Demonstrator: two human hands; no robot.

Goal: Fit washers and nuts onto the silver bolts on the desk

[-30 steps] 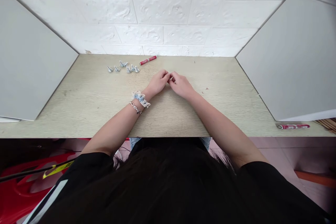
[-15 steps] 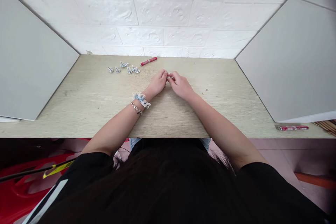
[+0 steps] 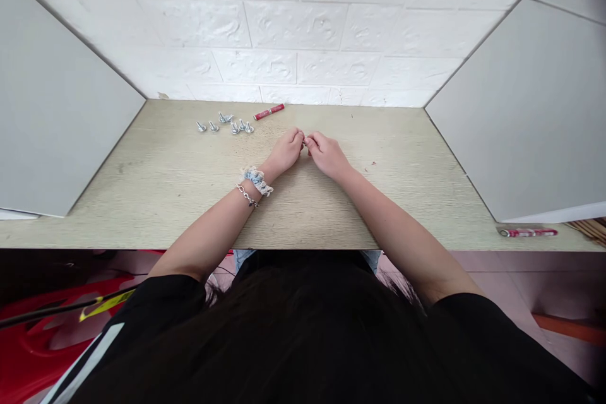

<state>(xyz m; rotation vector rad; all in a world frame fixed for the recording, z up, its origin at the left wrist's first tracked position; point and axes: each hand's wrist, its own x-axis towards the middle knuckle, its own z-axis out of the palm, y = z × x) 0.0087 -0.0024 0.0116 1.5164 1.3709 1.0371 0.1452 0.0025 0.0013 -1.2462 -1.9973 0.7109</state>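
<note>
Left hand (image 3: 285, 151) and right hand (image 3: 326, 155) meet at the fingertips — low and steady suits this; anything pinched is hidden. Silver bolts (image 3: 225, 124) lie at ten o'clock.

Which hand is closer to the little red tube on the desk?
Left. The left hand lies in front of the red tube, slightly to its right; the right hand lies farther right, beside the left hand.

7 silver flange-headed screws (image 3: 235, 129) lie in a loose row on the far side of the left hand (image 3: 285, 151) and to its left, 2 of them nearly touching, their shanks pointing different ways.
</note>
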